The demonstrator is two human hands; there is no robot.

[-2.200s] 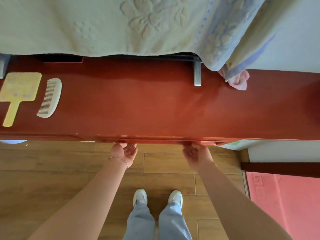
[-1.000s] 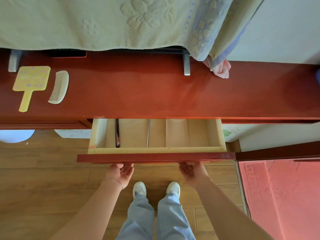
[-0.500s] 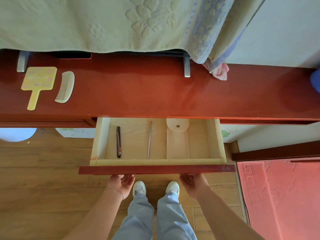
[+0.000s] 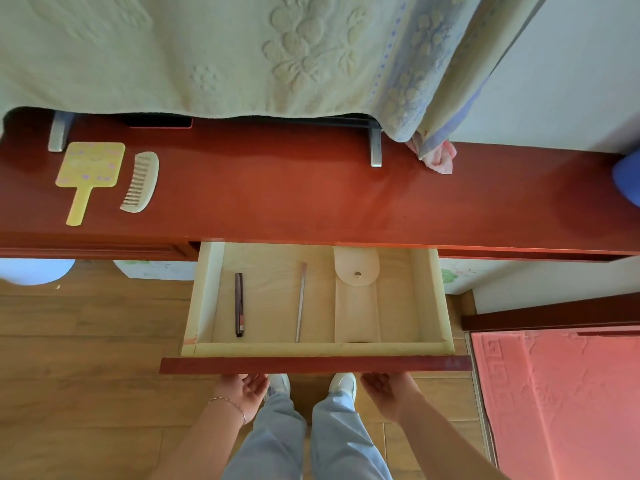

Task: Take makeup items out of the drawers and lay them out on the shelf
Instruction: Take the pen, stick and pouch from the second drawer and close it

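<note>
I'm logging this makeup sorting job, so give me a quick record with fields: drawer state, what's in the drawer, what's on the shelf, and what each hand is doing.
drawer: pulled open
in drawer: dark pencil, thin metal stick, pale snap pouch, lying apart side by side
shelf: yellow hand mirror beside a cream comb, at its left end
left hand: palm up under the drawer front, holding no item
right hand: the same, under the front's right part

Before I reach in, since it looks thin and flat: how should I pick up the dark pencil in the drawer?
Pinch the dark pencil mid-shaft from above, fingers on its left and right sides. It lies flat, pointing front to back, with bare drawer floor on both sides.
</note>
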